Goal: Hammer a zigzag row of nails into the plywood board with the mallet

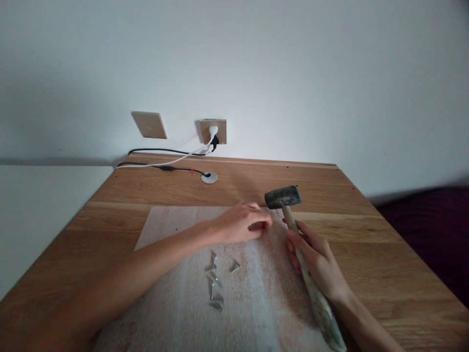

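Note:
My right hand (315, 256) is wrapped round the wooden handle of a hammer (283, 197), whose dark head hovers just above the far right part of a pale board (176, 220). My left hand (244, 224) rests on the board right beside the hammer head, fingers pinched together. Whatever they pinch is too small to make out. Several loose nails (216, 281) lie on the board just nearer to me than my left hand.
The board lies on a wooden table (366, 234) pushed against a white wall. At the table's far edge run black and white cables (161, 164) to a wall socket (213, 131), beside a round grommet (209, 177). A dark surface sits beyond the right edge.

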Demonstrator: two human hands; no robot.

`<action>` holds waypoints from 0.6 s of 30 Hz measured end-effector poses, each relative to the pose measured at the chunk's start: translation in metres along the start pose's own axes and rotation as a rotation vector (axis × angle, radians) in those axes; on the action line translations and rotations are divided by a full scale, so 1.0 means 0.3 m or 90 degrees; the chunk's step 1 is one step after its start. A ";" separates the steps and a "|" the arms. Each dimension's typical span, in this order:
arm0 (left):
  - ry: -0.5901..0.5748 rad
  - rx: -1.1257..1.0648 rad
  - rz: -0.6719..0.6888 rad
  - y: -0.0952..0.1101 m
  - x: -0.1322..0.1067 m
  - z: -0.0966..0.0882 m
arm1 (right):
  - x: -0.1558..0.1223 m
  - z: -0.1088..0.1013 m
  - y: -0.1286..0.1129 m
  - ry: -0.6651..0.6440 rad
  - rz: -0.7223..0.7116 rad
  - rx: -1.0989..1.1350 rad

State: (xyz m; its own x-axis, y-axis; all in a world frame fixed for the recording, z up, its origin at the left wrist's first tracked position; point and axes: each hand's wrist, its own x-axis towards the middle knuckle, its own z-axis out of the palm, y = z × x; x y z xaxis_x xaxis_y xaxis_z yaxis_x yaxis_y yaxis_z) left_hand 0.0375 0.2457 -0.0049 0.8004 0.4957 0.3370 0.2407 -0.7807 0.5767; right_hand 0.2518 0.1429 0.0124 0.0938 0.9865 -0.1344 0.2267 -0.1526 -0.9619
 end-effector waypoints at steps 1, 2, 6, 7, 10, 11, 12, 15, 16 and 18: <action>-0.001 0.004 -0.001 0.009 -0.010 0.000 | -0.009 0.004 0.001 -0.002 0.001 0.001; -0.002 0.007 -0.002 0.017 -0.018 0.000 | -0.018 0.007 0.000 -0.003 0.003 0.001; -0.003 0.018 0.005 0.039 -0.035 0.000 | -0.059 0.001 -0.019 0.008 0.007 -0.005; -0.006 0.022 0.010 0.041 -0.036 0.001 | -0.073 -0.007 -0.028 0.015 0.006 -0.011; -0.009 0.049 0.032 0.038 -0.040 0.004 | -0.131 -0.045 -0.050 0.028 0.002 -0.039; -0.003 0.062 0.041 0.036 -0.041 0.006 | -0.156 -0.057 -0.053 0.030 0.002 -0.052; 0.004 0.074 0.050 0.032 -0.042 0.008 | -0.182 -0.068 -0.053 0.030 0.003 -0.065; 0.012 0.091 0.061 0.026 -0.044 0.013 | -0.270 -0.078 -0.043 0.035 0.008 -0.106; 0.010 0.092 0.058 0.026 -0.044 0.014 | -0.298 -0.074 -0.038 0.042 0.012 -0.116; 0.014 0.101 0.049 0.030 -0.042 0.015 | -0.348 -0.058 -0.029 0.058 0.019 -0.137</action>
State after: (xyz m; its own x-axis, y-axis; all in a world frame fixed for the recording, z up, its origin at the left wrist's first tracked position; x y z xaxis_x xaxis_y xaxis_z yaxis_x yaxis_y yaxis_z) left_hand 0.0320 0.2307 -0.0075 0.8082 0.4388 0.3927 0.2639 -0.8661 0.4246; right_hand 0.2569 0.0403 0.0391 0.1887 0.9733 -0.1310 0.4229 -0.2009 -0.8836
